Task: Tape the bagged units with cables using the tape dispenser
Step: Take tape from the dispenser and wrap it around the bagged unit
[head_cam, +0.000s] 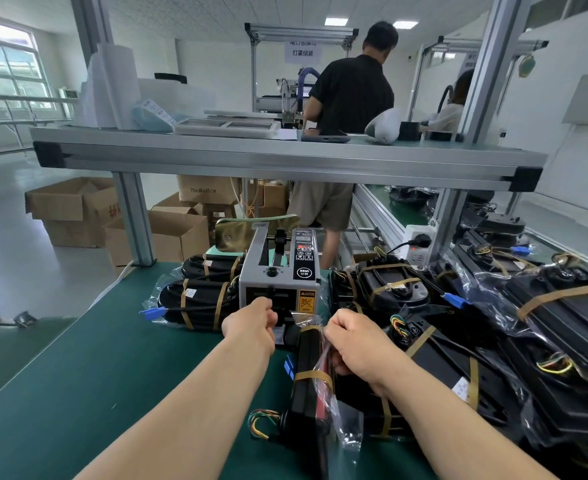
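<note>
Black bagged unit (308,386) under right grip (355,348), fingers pinching its bag, left grip (251,323) curled against tape dispenser (278,271) mouth, hold unclear

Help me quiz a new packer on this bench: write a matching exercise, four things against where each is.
Things
1 left hand
2 right hand
3 cardboard boxes
4 white socket block

Places
A on the floor, to the left
B gripping the bagged unit
C at the outlet of the tape dispenser
D beside the aluminium post on the right

Pairs: 1-C, 2-B, 3-A, 4-D
</note>
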Available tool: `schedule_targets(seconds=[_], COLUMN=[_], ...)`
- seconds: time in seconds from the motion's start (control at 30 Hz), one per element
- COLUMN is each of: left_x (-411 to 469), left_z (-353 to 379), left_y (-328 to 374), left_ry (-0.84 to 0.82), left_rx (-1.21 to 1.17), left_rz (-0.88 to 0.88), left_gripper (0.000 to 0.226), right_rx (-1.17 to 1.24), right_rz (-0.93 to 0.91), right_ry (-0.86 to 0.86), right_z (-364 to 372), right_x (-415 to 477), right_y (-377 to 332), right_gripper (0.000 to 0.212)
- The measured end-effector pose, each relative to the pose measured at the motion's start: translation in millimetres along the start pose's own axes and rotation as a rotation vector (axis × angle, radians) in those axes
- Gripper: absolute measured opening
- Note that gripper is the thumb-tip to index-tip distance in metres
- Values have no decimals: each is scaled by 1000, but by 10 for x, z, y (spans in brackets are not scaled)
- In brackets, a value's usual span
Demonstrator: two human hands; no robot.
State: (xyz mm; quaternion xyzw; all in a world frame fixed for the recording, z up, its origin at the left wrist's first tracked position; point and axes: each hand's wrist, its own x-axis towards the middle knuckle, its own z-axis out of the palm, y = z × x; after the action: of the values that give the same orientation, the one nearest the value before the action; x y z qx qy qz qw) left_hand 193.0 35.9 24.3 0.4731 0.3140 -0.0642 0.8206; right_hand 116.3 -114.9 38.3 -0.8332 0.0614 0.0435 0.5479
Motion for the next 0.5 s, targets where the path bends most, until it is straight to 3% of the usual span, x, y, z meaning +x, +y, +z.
schedule_targets(seconds=[0.13, 0.33, 0.5], left_x=[-89, -466, -557], left_z=[-123, -361, -250], left_y=[21, 163, 206], left_ry=[-68, -705, -754], left_rx=[33, 596, 916], left_rz=[120, 212, 335], left_gripper=[23, 24, 18], right_rx=[-4, 101, 98], right_rz=[-6, 29, 25], right_ry=[1, -51, -69], right_z=[-19, -27, -43], right_x=[4, 7, -10], right_y=[27, 1, -1], right_gripper=[20, 18, 20])
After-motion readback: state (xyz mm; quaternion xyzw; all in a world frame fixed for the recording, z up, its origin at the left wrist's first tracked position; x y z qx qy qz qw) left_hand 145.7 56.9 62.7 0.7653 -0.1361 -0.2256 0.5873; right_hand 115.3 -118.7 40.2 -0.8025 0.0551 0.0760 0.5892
